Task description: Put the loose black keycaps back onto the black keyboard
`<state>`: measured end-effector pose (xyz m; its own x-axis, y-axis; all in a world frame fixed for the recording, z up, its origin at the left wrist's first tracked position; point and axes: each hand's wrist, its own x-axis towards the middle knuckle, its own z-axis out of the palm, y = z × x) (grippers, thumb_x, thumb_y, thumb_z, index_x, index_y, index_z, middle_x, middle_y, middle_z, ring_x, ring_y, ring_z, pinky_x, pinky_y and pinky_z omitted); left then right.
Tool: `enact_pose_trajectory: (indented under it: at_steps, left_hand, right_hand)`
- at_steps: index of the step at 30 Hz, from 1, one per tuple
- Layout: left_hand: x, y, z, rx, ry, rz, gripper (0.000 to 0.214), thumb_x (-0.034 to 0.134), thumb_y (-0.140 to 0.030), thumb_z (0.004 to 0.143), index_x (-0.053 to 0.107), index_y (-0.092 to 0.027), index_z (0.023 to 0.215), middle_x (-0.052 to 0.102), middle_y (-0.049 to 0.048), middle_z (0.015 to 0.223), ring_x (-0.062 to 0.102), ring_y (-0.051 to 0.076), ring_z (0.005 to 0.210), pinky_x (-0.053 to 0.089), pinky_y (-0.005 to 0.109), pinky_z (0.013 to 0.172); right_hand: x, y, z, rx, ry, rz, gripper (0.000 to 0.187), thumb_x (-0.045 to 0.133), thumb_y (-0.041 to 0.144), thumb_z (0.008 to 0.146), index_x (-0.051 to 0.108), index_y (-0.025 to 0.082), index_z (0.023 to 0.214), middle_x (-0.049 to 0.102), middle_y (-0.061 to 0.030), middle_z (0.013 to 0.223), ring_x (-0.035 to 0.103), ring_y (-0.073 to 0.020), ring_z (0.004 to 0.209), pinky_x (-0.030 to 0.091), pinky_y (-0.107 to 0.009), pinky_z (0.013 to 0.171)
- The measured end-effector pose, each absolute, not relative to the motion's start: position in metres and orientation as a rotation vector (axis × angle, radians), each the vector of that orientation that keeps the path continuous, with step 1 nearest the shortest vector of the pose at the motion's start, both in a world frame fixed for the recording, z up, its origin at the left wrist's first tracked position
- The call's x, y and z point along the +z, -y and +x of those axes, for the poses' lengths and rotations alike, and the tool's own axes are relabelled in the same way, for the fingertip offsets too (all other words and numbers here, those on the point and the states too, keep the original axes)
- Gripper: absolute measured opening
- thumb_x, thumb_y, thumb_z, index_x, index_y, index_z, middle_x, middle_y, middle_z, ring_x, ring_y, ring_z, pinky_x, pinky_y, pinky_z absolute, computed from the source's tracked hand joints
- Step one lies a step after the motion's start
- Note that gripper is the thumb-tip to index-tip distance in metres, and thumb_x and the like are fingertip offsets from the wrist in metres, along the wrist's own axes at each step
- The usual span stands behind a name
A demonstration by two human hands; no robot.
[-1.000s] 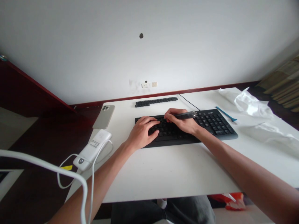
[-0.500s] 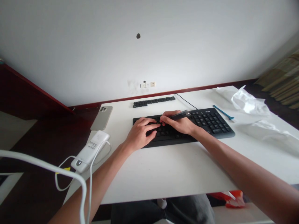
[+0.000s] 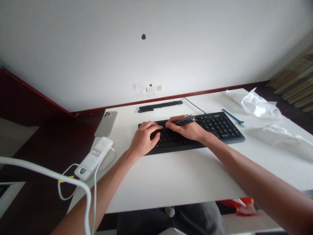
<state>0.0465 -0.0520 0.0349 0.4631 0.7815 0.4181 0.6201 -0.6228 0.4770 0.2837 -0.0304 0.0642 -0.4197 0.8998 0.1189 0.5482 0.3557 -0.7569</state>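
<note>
A black keyboard (image 3: 220,128) lies on the white table. My left hand (image 3: 144,136) rests over its left end with thumb and index finger apart; nothing shows in it. The index fingertip is close to the tip of my right hand's grip, over the upper left keys. My right hand (image 3: 189,130) is closed like a pen grip around a slim black tool (image 3: 185,120) with a shiny upper end. The tool slants toward the keys; its lower tip is hidden by fingers, and its exact kind cannot be made out. Loose black keycaps (image 3: 160,106) lie in rows behind the keyboard.
A blue pry tool (image 3: 233,117) and crumpled white plastic (image 3: 260,104) lie to the right. On the left are a phone (image 3: 106,124) and a white power bank (image 3: 96,155) with a cable (image 3: 49,172) looping in front. A thin black cord (image 3: 195,105) runs behind the keyboard.
My left thumb and index finger have drawn back slightly to the left. My right hand stays closed on the black tool, shifted very little; the view has moved slightly.
</note>
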Motion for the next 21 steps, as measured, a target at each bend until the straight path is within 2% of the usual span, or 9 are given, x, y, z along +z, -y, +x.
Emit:
enact_pose_trajectory:
  at_steps: [3, 6, 9, 11, 13, 16, 21]
  left_hand:
    - [0.034, 0.050, 0.045, 0.908, -1.197, 2.448, 0.024, 0.060, -0.020, 0.096, 0.074, -0.026, 0.115, 0.069, 0.0050, 0.114, 0.062, 0.022, 0.110, 0.054, 0.043, 0.102]
    - [0.034, 0.052, 0.046, 0.908, -1.162, 2.478, 0.021, 0.063, -0.020, 0.094, 0.076, -0.025, 0.110, 0.068, 0.0053, 0.116, 0.061, 0.022, 0.112, 0.053, 0.043, 0.105]
    - [0.038, 0.056, 0.047, 0.948, -1.179, 2.500, 0.015, 0.063, -0.021, 0.094, 0.078, -0.024, 0.095, 0.068, 0.0058, 0.114, 0.060, 0.023, 0.113, 0.053, 0.042, 0.104]
    - [0.040, 0.058, 0.048, 0.937, -1.160, 2.532, 0.017, 0.063, -0.022, 0.095, 0.079, -0.024, 0.092, 0.068, 0.0060, 0.116, 0.059, 0.023, 0.116, 0.053, 0.042, 0.105]
    - [0.041, 0.061, 0.049, 0.860, -1.121, 2.578, 0.019, 0.064, -0.024, 0.094, 0.080, -0.026, 0.104, 0.065, 0.0061, 0.127, 0.056, 0.025, 0.123, 0.050, 0.046, 0.110]
    - [0.039, 0.062, 0.049, 0.699, -1.103, 2.627, 0.033, 0.067, -0.031, 0.093, 0.075, -0.031, 0.126, 0.058, 0.0059, 0.144, 0.049, 0.029, 0.137, 0.044, 0.053, 0.118]
    - [0.035, 0.064, 0.045, 0.481, -1.131, 2.657, 0.050, 0.064, -0.040, 0.096, 0.060, -0.031, 0.145, 0.034, 0.0052, 0.167, 0.028, 0.033, 0.155, 0.032, 0.057, 0.126]
  right_hand:
    - [0.070, 0.030, 0.279, 0.918, 2.135, -1.243, 0.039, 0.056, 0.055, 0.095, 0.073, 0.022, 0.082, 0.064, 0.0000, 0.071, 0.051, -0.0158, 0.065, 0.040, -0.030, 0.059]
    - [0.078, 0.029, 0.270, 0.932, 2.178, -1.272, 0.037, 0.059, 0.052, 0.093, 0.068, 0.021, 0.073, 0.059, 0.0007, 0.065, 0.045, -0.0140, 0.061, 0.035, -0.030, 0.055]
    - [0.083, 0.027, 0.260, 0.829, 2.166, -1.364, 0.044, 0.061, 0.046, 0.092, 0.052, 0.019, 0.059, 0.045, 0.0019, 0.055, 0.034, -0.0120, 0.056, 0.027, -0.031, 0.052]
    - [0.084, 0.026, 0.256, 0.798, 2.148, -1.399, 0.049, 0.061, 0.046, 0.092, 0.044, 0.019, 0.055, 0.039, 0.0025, 0.052, 0.029, -0.0113, 0.056, 0.025, -0.032, 0.052]
    - [0.084, 0.026, 0.254, 0.801, 2.156, -1.383, 0.051, 0.061, 0.048, 0.092, 0.043, 0.019, 0.055, 0.039, 0.0025, 0.053, 0.029, -0.0111, 0.056, 0.025, -0.032, 0.052]
    - [0.083, 0.026, 0.256, 0.813, 2.195, -1.306, 0.047, 0.059, 0.047, 0.094, 0.048, 0.019, 0.058, 0.043, 0.0022, 0.054, 0.033, -0.0114, 0.056, 0.027, -0.031, 0.053]
    - [0.079, 0.028, 0.261, 0.820, 2.238, -1.187, 0.033, 0.056, 0.037, 0.094, 0.057, 0.020, 0.066, 0.056, 0.0022, 0.060, 0.042, -0.0123, 0.058, 0.035, -0.030, 0.056]
